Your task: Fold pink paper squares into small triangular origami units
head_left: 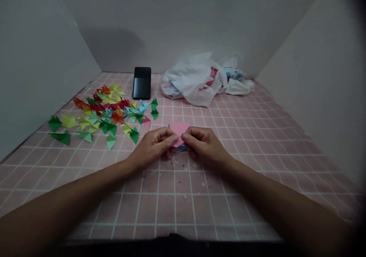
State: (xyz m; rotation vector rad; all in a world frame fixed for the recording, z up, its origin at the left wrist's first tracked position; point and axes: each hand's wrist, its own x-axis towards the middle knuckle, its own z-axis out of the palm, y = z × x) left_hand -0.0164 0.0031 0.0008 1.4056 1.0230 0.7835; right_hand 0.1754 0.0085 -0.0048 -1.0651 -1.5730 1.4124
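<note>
A small pink sheet of paper (179, 130) is pinched between both hands near the middle of the pink gridded table (257, 135). My left hand (153, 146) grips its left edge with thumb and fingers closed. Closed in the same way, my right hand (204, 145) holds the right edge. Slivers of green and blue paper show at the sheet's edges, under the hands. To the left lies a spread of several folded paper triangles (105, 114) in green, yellow, red, orange and light blue.
A black phone (142, 82) lies flat at the back, beside a crumpled white plastic bag (197, 79). Small crumbs (183, 173) speckle the cloth in front of my hands. Grey walls close in on the left, back and right.
</note>
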